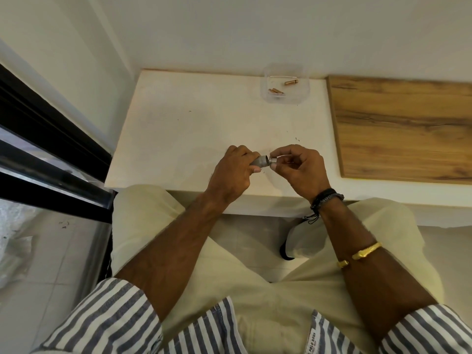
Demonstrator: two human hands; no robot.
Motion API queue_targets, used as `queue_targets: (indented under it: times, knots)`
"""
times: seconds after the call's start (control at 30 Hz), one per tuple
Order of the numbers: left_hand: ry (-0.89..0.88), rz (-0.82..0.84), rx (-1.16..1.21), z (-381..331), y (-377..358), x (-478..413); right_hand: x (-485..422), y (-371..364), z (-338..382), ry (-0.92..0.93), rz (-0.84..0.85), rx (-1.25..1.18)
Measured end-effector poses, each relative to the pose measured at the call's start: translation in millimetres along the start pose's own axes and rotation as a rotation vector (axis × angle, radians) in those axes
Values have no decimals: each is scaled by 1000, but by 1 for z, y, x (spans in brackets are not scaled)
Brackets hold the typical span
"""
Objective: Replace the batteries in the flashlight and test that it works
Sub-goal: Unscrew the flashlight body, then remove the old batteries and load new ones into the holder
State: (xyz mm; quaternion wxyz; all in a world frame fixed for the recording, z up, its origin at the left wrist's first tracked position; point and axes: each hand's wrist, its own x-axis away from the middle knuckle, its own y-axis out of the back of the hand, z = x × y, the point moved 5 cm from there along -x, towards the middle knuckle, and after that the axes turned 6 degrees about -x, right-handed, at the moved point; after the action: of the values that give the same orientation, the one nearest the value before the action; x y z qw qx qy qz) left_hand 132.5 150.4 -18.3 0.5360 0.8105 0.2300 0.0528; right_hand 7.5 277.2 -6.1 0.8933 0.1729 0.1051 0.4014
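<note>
So from the head cam, left hand (233,169) is wrapped around the grey flashlight (259,161) just above the white bench (178,129), right hand (298,167) fingers pinching a small cap piece (272,160) at its open end. Copper-coloured batteries (275,91) sit in a clear tray (286,84) at the back.

flashlight (260,161): 1 | batteries (275,91): 3 | clear tray (304,97): 1 | hands (235,169): 2 | wooden board (403,126): 1

Label on my striped shirt (310,339): "POLO ASSN" readable, low on the hem above my lap.
Smaller line beside it: too small for me to read.
</note>
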Motion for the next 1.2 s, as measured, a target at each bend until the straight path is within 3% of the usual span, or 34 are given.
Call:
queue_targets:
  times: [0.13,0.3,0.43,0.63,0.93,1.03,1.2]
  knots:
    - [53,0,32,3,-1,-1,-2,3,-8,-68,-68,-94]
    - [90,-58,141,3,4,1,-7,15,-29,-187,-283,-141]
    - [93,-108,173,4,8,2,-12,24,-44,-199,-430,-52]
    - [74,-125,174,5,6,5,-19,22,-62,-245,-466,225]
    - [30,-67,46,1,9,2,-13,20,-60,-279,-510,251]
    - [-31,-45,-135,-4,12,-3,-9,16,-48,-221,-518,104]
    - [-141,-15,-348,-14,16,-8,1,-23,-33,-478,-85,-596]
